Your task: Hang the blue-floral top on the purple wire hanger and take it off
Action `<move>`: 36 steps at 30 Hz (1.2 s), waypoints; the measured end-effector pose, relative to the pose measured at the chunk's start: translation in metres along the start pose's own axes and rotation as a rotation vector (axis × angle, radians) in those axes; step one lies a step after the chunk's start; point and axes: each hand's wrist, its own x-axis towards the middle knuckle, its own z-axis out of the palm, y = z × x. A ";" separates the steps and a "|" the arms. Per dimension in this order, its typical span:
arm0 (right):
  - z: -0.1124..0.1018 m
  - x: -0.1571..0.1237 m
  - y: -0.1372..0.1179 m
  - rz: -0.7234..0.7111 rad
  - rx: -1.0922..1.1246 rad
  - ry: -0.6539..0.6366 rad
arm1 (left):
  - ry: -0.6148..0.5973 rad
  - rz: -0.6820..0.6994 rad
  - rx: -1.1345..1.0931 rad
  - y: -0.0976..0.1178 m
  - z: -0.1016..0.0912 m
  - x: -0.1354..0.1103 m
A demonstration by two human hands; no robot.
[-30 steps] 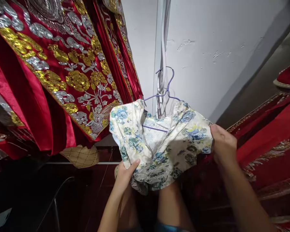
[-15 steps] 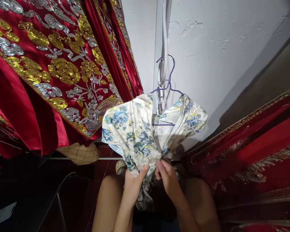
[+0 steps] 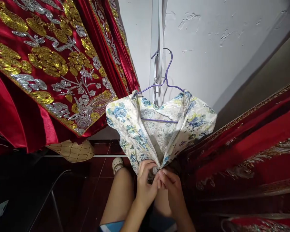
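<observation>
L hand & R hand both pinching floral top at btm of V neckline, on purple hanger.

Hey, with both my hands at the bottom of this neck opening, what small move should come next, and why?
I'd probably steady the floral top with your left hand and ease your right hand slightly upward, since the front edges meet at your hands but gape above, and the purple hanger supports the top.
</observation>
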 end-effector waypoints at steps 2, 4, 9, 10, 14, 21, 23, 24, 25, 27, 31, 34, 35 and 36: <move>-0.003 0.002 -0.006 0.016 -0.080 -0.036 | -0.084 0.002 -0.069 -0.002 0.005 0.007; -0.005 0.002 -0.008 0.049 -0.088 -0.048 | -0.161 0.017 -0.095 -0.004 0.007 0.013; 0.002 0.005 -0.009 0.110 0.111 0.079 | -0.235 -0.025 -0.090 0.001 0.003 0.015; 0.004 0.011 -0.014 0.107 0.142 0.105 | -0.253 -0.045 -0.077 0.003 0.001 0.016; 0.008 0.052 -0.062 0.057 0.183 0.085 | -0.383 -0.102 0.041 0.019 -0.005 0.025; 0.018 0.113 -0.185 -0.184 0.127 -0.094 | -0.580 -0.005 0.339 0.039 -0.002 0.031; 0.020 0.113 -0.191 -0.227 0.087 -0.126 | -0.621 0.017 0.329 0.037 -0.003 0.032; 0.021 0.110 -0.189 -0.247 0.063 -0.138 | -0.632 0.022 0.295 0.036 -0.005 0.035; 0.021 0.107 -0.185 -0.269 0.040 -0.143 | -0.628 0.027 0.241 0.035 -0.008 0.041; 0.020 0.099 -0.173 -0.320 0.007 -0.130 | -0.543 0.052 0.099 0.037 -0.016 0.061; 0.016 0.089 -0.162 -0.366 -0.066 -0.138 | -0.155 0.267 -0.040 0.062 -0.034 0.129; 0.014 0.092 -0.168 -0.381 -0.091 -0.158 | -0.066 0.444 0.110 0.088 -0.039 0.180; 0.014 0.095 -0.169 -0.382 -0.077 -0.161 | -0.088 0.494 0.161 0.095 -0.039 0.192; 0.014 0.100 -0.168 -0.378 -0.057 -0.162 | -0.114 0.532 0.207 0.101 -0.037 0.201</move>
